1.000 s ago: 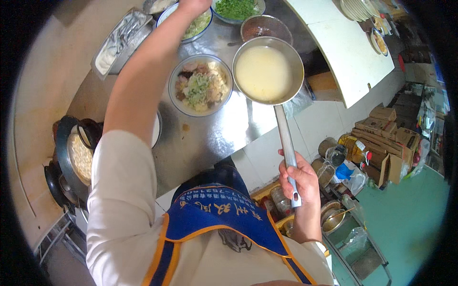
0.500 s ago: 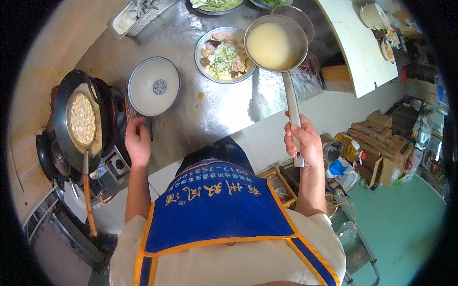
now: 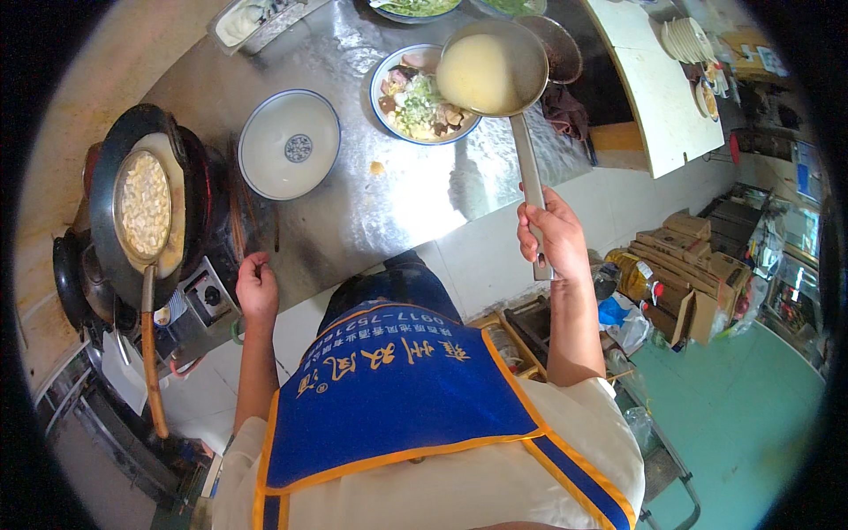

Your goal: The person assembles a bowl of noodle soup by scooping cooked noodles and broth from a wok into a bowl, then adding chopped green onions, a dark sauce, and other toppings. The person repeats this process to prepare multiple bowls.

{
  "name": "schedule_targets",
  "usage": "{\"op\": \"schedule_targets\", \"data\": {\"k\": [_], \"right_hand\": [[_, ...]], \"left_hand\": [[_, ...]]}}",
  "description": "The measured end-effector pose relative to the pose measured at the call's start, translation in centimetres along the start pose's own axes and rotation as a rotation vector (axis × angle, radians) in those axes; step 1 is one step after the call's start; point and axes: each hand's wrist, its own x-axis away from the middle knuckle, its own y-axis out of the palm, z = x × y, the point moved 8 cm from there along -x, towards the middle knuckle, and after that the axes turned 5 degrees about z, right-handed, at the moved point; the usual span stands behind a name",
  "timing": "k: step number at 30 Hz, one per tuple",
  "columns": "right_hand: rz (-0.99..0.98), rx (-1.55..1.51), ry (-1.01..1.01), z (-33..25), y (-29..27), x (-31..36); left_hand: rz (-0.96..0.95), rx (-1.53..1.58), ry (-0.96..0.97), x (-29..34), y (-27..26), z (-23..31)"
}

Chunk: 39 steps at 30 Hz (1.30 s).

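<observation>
My right hand [image 3: 555, 237] is wrapped around the long flat handle of a metal ladle [image 3: 528, 75]. Cloudy pale-yellow broth [image 3: 475, 75] pools toward the ladle's left rim, so it is tilted. Its left side overlaps a blue-rimmed bowl [image 3: 389, 122] of sliced ingredients topped with chopped greens [image 3: 419, 106]; whether broth is pouring I cannot tell. Left of that bowl stands an empty white bowl [image 3: 272, 172] with a blue medallion. My left hand [image 3: 257, 287] hangs by the counter's front edge, fingers curled in, holding nothing visible.
On the left stove sits a black wok [image 3: 118, 256] with a wooden-handled strainer [image 3: 145, 208] of pale pieces in it. Chopsticks [image 3: 236, 230] lie beside the wok. A dark cloth [image 3: 565, 113] and a white board [image 3: 661, 106] are at the right. Cardboard boxes [image 3: 685, 265] stand on the floor.
The ladle has moved slightly left, farther over the filled bowl, and its broth has shifted toward the left rim. My left hand has drawn back from the chopsticks, its fingers curling in.
</observation>
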Motion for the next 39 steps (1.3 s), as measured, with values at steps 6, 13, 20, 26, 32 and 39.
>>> {"op": "schedule_targets", "data": {"k": [6,13,20,26,32,39], "right_hand": [[0.043,-0.018,-0.081,-0.7,-0.7,-0.7],[0.070,-0.175,-0.140,-2.5,-2.7,-0.3],[0.042,-0.194,-0.138,-2.8,-3.4,0.5],[0.046,-0.143,-0.099,-1.6,-2.4,1.3],[-0.033,-0.066,-0.044,-0.5,0.0,0.4],[-0.028,0.008,-0.148,-0.7,2.0,-1.8]], "left_hand": [[-0.045,-0.009,-0.020,0.6,0.9,0.6],[-0.073,0.038,0.037,0.9,2.1,1.8],[-0.150,0.053,0.030,1.5,3.4,2.1],[-0.158,0.033,-0.011,2.1,3.4,2.0],[-0.146,0.077,0.005,2.5,3.0,2.0],[-0.102,0.052,-0.013,3.2,1.8,1.8]]}}
